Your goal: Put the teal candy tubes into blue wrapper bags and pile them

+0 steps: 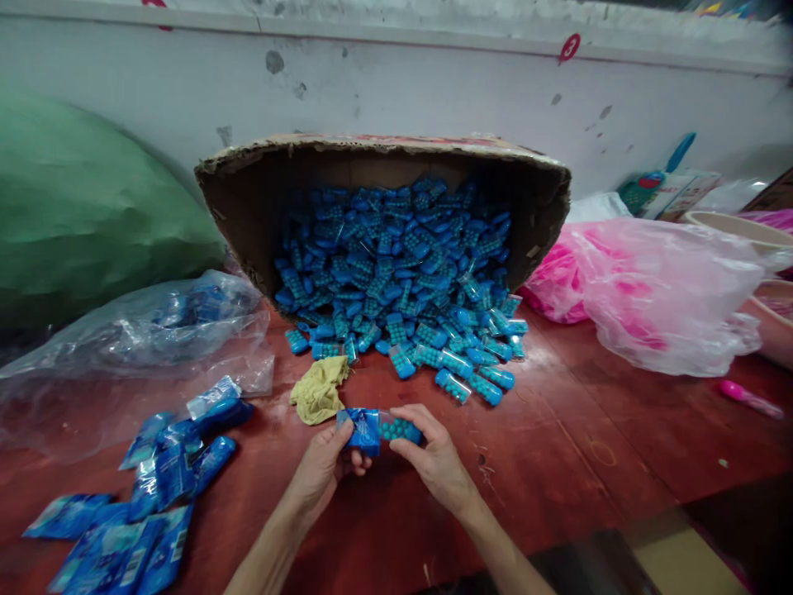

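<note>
My left hand point(338, 454) grips a blue printed packet point(365, 430) near the table's front. Beside it, my right hand point(430, 450) pinches a clear bottle point(396, 428) of blue-green balls between thumb and fingers, its blue end to the right. The bottle's left end meets the packet's right edge. Behind both hands, many similar bottles point(396, 256) spill from a cardboard box point(542, 202) lying on its side. A crumpled yellow cloth point(319, 390) lies just beyond my left hand. Filled blue packets point(167, 475) are piled at the left.
On the red table point(557, 454), a clear plastic bag point(229, 330) with blue packets lies at the left, before a large green bundle point(92, 215). Pink-filled plastic bags point(662, 289), a pink bottle point(749, 398) and bowls point(743, 223) are at the right. A wall stands behind.
</note>
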Demonstrator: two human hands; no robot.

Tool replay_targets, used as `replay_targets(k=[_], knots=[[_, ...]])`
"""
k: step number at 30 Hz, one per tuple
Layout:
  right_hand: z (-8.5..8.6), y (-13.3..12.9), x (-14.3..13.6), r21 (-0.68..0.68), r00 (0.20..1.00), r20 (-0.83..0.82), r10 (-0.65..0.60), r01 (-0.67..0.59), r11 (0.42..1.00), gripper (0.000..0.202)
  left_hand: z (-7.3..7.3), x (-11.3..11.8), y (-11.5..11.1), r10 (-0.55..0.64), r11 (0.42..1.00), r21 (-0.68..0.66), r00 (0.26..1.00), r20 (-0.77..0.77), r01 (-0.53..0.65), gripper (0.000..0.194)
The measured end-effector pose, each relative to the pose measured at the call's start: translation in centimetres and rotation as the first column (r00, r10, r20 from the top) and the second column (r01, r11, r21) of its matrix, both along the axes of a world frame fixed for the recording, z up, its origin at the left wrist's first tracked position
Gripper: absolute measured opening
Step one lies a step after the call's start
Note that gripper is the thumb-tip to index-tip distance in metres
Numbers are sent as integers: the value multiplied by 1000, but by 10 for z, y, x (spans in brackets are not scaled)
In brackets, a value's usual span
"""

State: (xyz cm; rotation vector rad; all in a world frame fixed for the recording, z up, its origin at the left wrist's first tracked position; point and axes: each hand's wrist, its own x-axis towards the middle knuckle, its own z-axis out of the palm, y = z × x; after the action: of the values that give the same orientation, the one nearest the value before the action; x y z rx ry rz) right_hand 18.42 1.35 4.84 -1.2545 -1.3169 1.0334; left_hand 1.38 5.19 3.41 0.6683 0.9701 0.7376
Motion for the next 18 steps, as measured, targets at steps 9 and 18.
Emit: replay_targets(k=[9,18], knots=[[-12,-2,-4,-288,980,-196,-29,-29,957,33,-6,0,1,18,997,79,997,-69,-13,30],[-15,3,-18,-100,988,-111,-109,99,990,29,1,10,3,80,996,-34,996,-43,-81,28]])
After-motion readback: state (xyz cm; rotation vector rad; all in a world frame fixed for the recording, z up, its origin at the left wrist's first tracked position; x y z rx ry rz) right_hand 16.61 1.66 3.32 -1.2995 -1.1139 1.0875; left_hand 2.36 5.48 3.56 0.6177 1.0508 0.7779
